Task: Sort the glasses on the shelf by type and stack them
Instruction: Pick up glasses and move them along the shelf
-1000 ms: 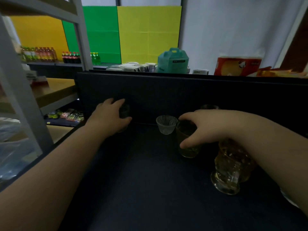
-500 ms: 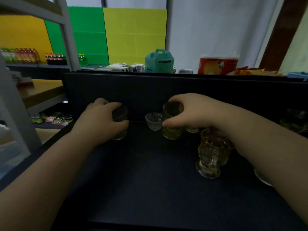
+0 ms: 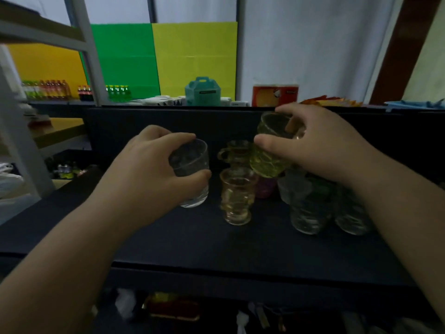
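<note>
My left hand (image 3: 149, 172) grips a clear tumbler (image 3: 191, 174), held just above the dark shelf (image 3: 192, 237). My right hand (image 3: 313, 145) holds a yellow-green glass (image 3: 269, 150) tilted in the air over the other glasses. Below it stands an amber footed mug (image 3: 237, 196), with a second amber mug (image 3: 232, 153) behind. A purple glass (image 3: 265, 188) shows partly behind the front mug. Clear patterned glasses (image 3: 308, 208) stand under my right wrist, one more (image 3: 351, 213) to their right, partly hidden by my arm.
The shelf has a dark back wall (image 3: 120, 126) and a front edge (image 3: 216, 266) near me. A grey rack post (image 3: 21, 145) stands at the left. Behind the wall are a teal box (image 3: 202, 92), an orange box (image 3: 275, 95) and drink bottles (image 3: 48, 89).
Both hands have lifted their glasses off the shelf and carried them rightward toward the amber mugs. The view has shifted right; the small clear ribbed cup is out of sight.
</note>
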{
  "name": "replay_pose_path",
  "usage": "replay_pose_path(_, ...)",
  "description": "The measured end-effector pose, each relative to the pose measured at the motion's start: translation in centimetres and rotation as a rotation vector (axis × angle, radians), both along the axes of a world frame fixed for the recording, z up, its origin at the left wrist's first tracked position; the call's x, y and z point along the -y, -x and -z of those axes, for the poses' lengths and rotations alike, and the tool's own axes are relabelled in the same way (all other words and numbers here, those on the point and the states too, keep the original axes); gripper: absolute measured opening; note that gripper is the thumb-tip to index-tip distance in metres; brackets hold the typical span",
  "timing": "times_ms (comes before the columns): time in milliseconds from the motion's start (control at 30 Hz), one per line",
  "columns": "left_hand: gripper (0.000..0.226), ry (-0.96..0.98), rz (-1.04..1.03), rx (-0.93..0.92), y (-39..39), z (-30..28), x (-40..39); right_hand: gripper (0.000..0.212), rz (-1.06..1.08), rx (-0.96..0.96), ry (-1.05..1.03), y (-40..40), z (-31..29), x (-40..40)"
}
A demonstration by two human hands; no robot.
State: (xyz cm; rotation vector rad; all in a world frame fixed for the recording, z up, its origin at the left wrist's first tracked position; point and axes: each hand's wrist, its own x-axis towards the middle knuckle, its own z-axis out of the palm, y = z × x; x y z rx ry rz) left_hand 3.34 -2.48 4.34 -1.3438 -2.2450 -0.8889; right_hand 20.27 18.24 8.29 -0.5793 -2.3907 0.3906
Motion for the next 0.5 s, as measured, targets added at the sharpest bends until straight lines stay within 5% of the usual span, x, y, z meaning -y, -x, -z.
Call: replay_pose_path(500,0.080,0.024,0.220,-0.055,-24.5,2.2,-13.6,0.089,0.137,0.054,0.106,-27.3,4.1,-8.7)
